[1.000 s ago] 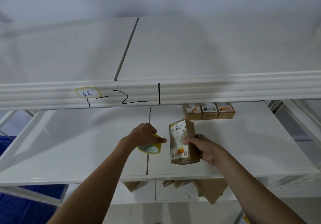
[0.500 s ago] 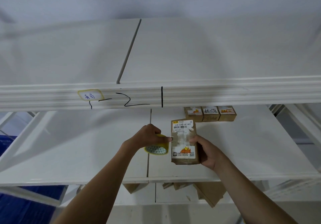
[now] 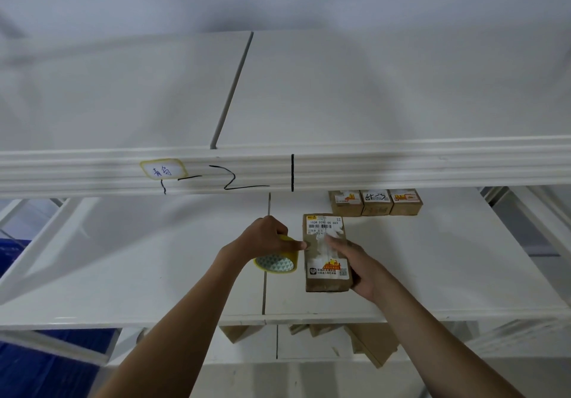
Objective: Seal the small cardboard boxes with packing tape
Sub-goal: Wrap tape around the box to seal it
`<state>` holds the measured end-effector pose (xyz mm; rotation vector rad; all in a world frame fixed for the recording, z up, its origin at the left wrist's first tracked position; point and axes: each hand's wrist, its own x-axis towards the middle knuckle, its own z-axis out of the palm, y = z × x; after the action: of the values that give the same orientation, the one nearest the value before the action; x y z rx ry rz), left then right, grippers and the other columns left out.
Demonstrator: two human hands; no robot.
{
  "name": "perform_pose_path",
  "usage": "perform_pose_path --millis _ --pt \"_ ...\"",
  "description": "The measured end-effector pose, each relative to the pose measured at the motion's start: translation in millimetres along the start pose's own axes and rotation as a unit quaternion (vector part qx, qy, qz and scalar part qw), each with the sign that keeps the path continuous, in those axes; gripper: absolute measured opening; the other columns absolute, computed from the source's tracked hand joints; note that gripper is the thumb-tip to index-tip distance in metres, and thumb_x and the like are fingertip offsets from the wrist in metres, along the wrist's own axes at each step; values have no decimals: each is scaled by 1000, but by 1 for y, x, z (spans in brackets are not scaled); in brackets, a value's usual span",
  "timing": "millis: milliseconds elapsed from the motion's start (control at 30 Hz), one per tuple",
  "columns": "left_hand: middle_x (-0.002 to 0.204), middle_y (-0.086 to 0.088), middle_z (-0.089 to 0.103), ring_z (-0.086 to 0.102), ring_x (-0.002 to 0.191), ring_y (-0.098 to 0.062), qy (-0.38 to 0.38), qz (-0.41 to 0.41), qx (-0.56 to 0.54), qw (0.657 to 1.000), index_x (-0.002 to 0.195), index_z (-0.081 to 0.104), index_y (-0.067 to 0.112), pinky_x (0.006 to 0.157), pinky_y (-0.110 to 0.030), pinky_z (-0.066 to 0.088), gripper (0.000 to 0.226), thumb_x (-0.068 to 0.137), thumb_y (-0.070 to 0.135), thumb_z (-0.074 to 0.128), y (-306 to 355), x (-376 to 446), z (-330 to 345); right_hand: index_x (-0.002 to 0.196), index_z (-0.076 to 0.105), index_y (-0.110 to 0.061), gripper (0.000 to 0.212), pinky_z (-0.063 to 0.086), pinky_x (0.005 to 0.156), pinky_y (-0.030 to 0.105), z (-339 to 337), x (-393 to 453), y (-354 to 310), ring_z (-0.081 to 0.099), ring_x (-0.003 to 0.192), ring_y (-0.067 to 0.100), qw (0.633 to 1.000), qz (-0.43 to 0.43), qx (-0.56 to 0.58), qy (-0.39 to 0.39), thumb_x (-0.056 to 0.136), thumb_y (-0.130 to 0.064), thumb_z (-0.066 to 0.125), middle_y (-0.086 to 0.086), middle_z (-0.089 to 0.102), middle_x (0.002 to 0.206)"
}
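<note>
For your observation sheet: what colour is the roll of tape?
Yellow, with a green-and-white triangle pattern inside the tape roll, seen in the head view.

Four small cardboard boxes sit on the middle shelf (image 3: 432, 274): one long box (image 3: 326, 254) near the front and three short boxes (image 3: 375, 202) touching in a row at the back. There is one roll of yellow tape (image 3: 276, 263). Two hands reach in, left hand (image 3: 265, 238) and right hand (image 3: 355, 261). The upper shelf rail carries one handwritten label (image 3: 162, 170). Several more brown boxes (image 3: 364, 339) lie on the shelf below; their count cannot be told.
</note>
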<state>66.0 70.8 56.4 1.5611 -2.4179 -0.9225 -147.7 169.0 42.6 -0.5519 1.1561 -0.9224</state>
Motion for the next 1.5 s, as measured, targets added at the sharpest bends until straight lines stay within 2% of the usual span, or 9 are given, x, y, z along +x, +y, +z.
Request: perform_pose_path --millis 100,300,467,567,667,800,1200,1300,1500 --pt "68 4 58 61 69 -13 -12 9 27 1000 67 61 18 60 -19 46 49 77 65 72 -1 2 0 128 65 -15 56 55 97 54 3 6 1 73 102 31 997 -16 -69 25 77 -30 82 11 76 111" --pt "58 4 54 57 58 -8 -11 4 -80 997 61 60 13 52 -18 42 53 76 61 77 -6 -2 3 122 68 -6 44 61 76 41 2 7 -5 74 98 34 999 -10 -25 40 80 -16 79 17 75 109" --pt "57 1 40 43 57 -9 -32 1 -178 983 55 52 17 57 -24 35 49 83 48 77 -16 -7 -3 123 68 -6 45 62 69 37 -11 3 -7 75 95 33 999 -11 -9 41 80 -15 77 19 74 111" --pt "57 0 43 44 58 -10 -35 10 -157 987 51 53 22 58 -27 36 49 83 51 76 -19 -6 -2 124 67 -5 42 62 68 37 -15 4 -4 74 96 33 999 -7 -11 29 84 -13 75 19 74 112" --pt "56 1 46 45 57 -10 -26 15 -124 992 50 54 24 59 -28 37 48 83 50 76 -19 -5 -4 124 67 -6 49 62 69 38 -15 3 -5 75 95 33 1000 -13 -14 24 77 -16 78 19 74 111" --pt "62 5 53 53 61 -9 17 -7 -29 999 56 56 24 58 -20 41 46 78 60 76 -23 -7 -7 124 66 -7 52 62 68 37 -17 0 -10 75 94 32 999 -23 -18 21 74 -18 78 18 75 110" --pt "57 6 52 56 57 -8 3 -7 -66 998 55 52 18 56 -18 40 54 77 62 74 0 -2 4 125 65 -10 43 61 82 46 -4 -6 -9 72 97 32 995 -12 92 -42 85 -24 68 19 71 117" --pt "65 3 61 64 64 -11 -13 -2 -87 996 61 61 17 59 -20 45 50 76 64 73 -1 -2 3 125 65 -14 41 60 84 46 -5 -8 -5 73 93 30 990 -4 133 -39 86 -28 65 16 73 112" --pt "90 4 74 71 83 -10 -49 23 -177 983 89 76 15 75 -27 57 47 78 61 73 3 -8 1 138 61 -16 50 49 101 54 -9 -4 -3 64 116 37 977 20 205 -63 97 -44 57 19 60 139"
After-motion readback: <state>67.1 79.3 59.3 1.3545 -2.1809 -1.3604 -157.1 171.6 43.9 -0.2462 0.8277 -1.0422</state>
